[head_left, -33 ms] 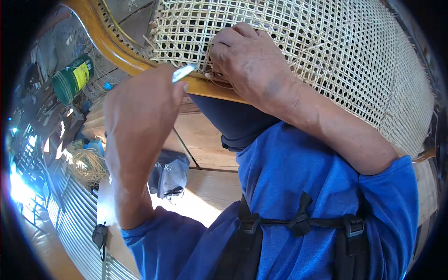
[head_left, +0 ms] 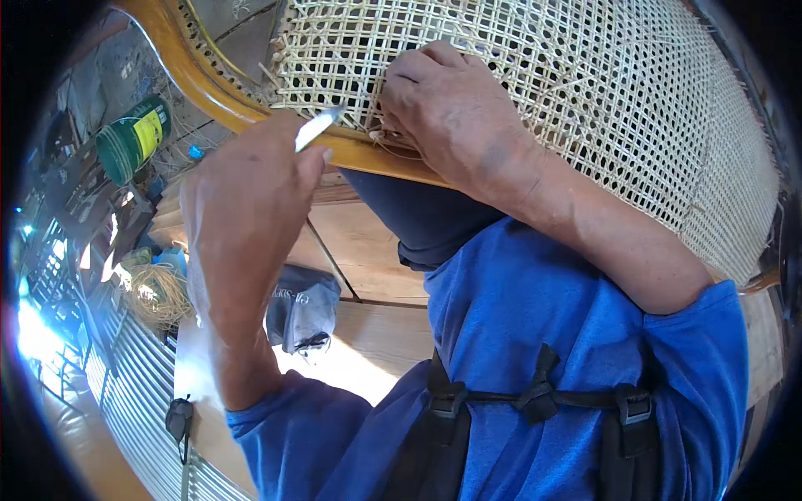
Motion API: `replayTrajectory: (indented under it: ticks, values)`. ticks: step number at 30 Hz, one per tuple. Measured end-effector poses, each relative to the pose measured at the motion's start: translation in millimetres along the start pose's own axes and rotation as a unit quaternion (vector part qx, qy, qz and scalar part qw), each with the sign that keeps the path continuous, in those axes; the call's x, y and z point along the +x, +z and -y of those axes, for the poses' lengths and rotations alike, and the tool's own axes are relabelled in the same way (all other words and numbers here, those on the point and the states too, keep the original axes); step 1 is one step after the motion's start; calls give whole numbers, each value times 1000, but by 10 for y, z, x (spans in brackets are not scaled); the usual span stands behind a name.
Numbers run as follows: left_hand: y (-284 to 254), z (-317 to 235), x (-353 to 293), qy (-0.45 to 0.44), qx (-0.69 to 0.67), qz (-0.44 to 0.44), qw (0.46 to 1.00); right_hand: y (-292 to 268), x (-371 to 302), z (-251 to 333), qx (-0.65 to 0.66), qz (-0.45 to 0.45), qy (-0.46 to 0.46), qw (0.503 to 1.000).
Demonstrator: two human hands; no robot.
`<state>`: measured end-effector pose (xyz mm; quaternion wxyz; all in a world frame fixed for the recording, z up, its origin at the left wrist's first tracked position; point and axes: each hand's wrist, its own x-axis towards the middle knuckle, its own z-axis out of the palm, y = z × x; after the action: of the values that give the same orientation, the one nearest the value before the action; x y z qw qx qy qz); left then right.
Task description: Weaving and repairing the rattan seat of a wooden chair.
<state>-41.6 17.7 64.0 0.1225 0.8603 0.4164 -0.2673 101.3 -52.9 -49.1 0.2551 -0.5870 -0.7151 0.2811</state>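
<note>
Brown wooden planks lie below a pale woven cane mesh, far and right, edged by a curved varnished wooden frame. The left hand grasps a slim white pointed tool by the frame; the right hand touches the mesh, fingers bent, grip hidden.

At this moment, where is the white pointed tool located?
In the head view, the white pointed tool is left of centre in the left hand, its tip pointing toward the woven cane, with the right hand to its right.
</note>
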Motion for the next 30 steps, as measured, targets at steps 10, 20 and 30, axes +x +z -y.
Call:
replayTrajectory:
  ticks: [10,20,30]
  values:
    - [615,-172,-97,-75,-267,-158,948,56,-7,-123,68,-63,-62,994]
    - [503,-257,-64,-103,-167,-92,976,-396,-592,-93,86,69,22,994]
    - [462,-258,-60,-57,-143,-73,985,-776,-640,-111,154,173,143,962]
